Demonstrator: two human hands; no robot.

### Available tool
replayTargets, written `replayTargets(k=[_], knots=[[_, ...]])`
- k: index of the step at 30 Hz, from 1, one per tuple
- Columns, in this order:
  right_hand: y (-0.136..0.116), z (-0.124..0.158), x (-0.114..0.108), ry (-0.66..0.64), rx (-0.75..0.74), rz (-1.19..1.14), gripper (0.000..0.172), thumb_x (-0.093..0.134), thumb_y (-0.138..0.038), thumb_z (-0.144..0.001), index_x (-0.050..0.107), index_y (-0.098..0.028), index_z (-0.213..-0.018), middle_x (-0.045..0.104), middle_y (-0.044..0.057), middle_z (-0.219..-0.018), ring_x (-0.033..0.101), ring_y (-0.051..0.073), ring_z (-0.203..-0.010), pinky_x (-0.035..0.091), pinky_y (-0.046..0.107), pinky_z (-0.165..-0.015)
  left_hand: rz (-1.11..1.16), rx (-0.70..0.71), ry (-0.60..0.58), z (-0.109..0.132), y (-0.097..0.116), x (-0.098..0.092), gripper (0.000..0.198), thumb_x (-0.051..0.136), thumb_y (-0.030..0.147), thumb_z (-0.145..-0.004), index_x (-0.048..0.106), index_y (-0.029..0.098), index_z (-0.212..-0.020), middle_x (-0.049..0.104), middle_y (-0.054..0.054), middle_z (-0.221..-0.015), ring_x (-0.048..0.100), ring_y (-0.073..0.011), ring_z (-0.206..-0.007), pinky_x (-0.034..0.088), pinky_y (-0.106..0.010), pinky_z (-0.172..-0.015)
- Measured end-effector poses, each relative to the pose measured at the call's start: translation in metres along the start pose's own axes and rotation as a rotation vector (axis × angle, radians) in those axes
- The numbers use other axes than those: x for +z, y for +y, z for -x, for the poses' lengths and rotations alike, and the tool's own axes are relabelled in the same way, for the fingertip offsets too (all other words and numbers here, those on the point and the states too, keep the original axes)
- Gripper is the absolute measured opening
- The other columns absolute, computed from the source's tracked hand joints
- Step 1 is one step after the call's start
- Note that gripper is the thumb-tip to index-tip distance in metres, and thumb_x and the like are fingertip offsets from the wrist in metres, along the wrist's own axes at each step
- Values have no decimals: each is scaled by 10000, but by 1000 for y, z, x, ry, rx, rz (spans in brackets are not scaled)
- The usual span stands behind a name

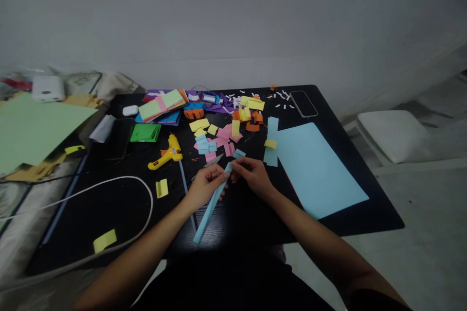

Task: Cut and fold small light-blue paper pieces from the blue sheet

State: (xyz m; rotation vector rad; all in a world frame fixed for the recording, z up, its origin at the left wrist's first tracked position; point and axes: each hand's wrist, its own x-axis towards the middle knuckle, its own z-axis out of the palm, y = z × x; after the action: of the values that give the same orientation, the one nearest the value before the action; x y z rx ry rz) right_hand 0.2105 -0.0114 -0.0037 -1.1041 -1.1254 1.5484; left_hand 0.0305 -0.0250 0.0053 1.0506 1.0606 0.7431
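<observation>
A long light-blue paper strip [209, 215] slants down toward me over the near part of the black table. My left hand [204, 185] is closed on it near its upper end, thumb on top. At that same end the thumb and fingers of my right hand [253, 175] pinch the paper. Just beyond my left hand, the blades of a pair of scissors [214, 161] point away to the right; their handles are mostly hidden. Small light-blue paper pieces [206, 145] lie a little past the scissors. A large light-blue sheet [321, 170] is to the right of my right hand.
Left of my hands lies a yellow glue gun [167, 153] with a glue stick [183, 177]. A white cable [146, 189] loops across the left side. Coloured paper scraps [228, 136] cover the table's middle and back. A phone [303, 104] lies back right; a stool [394, 135] stands beyond.
</observation>
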Motion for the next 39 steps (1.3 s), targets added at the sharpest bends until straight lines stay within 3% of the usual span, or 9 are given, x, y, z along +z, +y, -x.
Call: replayTargets(k=[6,15,24,31,35,39], knots=[[1,0,1,9,-13,5,402,789,-575,-778,739,-180,-827,690,-1,-618,646,145,-538,567,287,-582,-54,41,33,0,0,0,413,690,583,-860,614,181,-811,613,6,-631,550,-112,-432,445,-214,-370],[3,2,4,-10,-24,48,397,782,-579,-776,742,-186,-823,694,-1,-623,640,145,-544,560,286,-589,-123,96,109,2,-5,-2,398,684,572,-869,639,178,-832,650,4,-638,601,-124,-458,485,-221,-397],[2,6,6,-56,-41,66,368,769,-545,-807,717,-182,-783,643,-17,-592,590,129,-515,500,267,-551,-109,114,54,1,-5,-3,381,665,538,-901,608,163,-860,632,25,-629,575,-84,-426,466,-170,-376],[2,6,3,-63,-69,4,384,830,-473,-766,757,-216,-1042,736,8,-799,678,148,-648,590,313,-686,-10,71,46,1,3,-5,455,711,598,-830,588,161,-816,629,26,-600,562,-95,-392,465,-192,-347],[2,5,1,-108,-83,5,321,853,-432,-751,788,-220,-984,769,28,-888,703,162,-733,605,337,-765,51,55,47,1,5,-5,439,731,578,-818,593,161,-812,636,22,-595,569,-103,-397,474,-202,-360],[4,3,0,-86,-99,22,257,857,-410,-751,802,-222,-917,768,24,-872,696,167,-733,594,332,-745,43,70,48,1,4,-6,414,738,554,-826,617,158,-809,641,16,-611,578,-105,-430,477,-212,-402]])
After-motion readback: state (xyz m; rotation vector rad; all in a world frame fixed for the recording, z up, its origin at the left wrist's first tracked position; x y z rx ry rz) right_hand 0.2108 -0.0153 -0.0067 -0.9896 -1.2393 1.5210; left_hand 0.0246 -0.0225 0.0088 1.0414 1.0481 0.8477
